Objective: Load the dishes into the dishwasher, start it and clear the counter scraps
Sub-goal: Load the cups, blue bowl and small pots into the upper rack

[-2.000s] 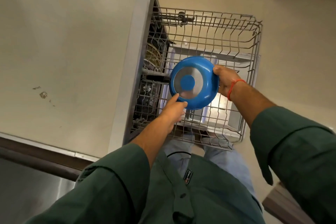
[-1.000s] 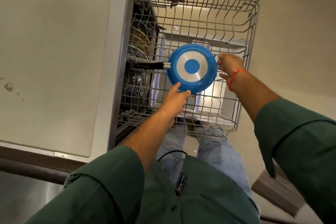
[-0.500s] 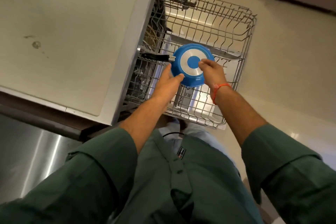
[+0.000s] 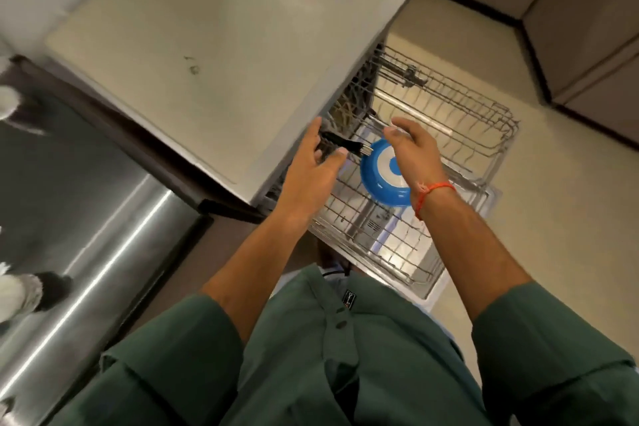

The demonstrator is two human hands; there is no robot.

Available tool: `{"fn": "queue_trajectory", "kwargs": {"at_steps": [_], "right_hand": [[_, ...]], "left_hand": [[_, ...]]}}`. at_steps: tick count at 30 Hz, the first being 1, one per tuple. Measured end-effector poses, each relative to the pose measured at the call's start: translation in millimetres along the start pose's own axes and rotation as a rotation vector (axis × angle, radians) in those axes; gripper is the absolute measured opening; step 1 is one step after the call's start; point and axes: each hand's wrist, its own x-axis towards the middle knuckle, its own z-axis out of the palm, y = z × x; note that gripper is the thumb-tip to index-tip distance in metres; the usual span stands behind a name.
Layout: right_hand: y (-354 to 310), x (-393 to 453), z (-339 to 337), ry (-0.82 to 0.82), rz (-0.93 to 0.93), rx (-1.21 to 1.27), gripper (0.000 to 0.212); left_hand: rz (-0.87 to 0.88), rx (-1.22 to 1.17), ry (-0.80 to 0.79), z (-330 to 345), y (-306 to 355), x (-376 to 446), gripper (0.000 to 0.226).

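Dishwasher rack [image 4: 449, 135] with blue pan [image 4: 378, 180], both hands now released above it.

Both the left hand [image 4: 313, 169] and right hand [image 4: 413, 149] have lifted off the blue pan [image 4: 382, 180], fingers now loose.

One camera on my head looks steeply down my chest, close over my forearms, onto the pulled-out rack [image 4: 446, 135], the counter [image 4: 221, 55] to its left, and floor beyond.
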Motion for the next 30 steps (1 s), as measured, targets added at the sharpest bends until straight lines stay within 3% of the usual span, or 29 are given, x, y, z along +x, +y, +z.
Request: {"fn": "queue_trajectory", "kwargs": {"at_steps": [16, 30], "right_hand": [[-70.0, -71.8, 141.6, -0.474, -0.248, -0.119, 0.032], [-40.4, -162.5, 326.8, -0.735, -0.333, -0.349, 0.038]], "left_hand": [[0.07, -0.221, 0.592, -149.8, -1.2, -91.8, 0.068], [0.119, -0.319, 0.84, -321.3, -85.2, -149.4, 0.065]]}}
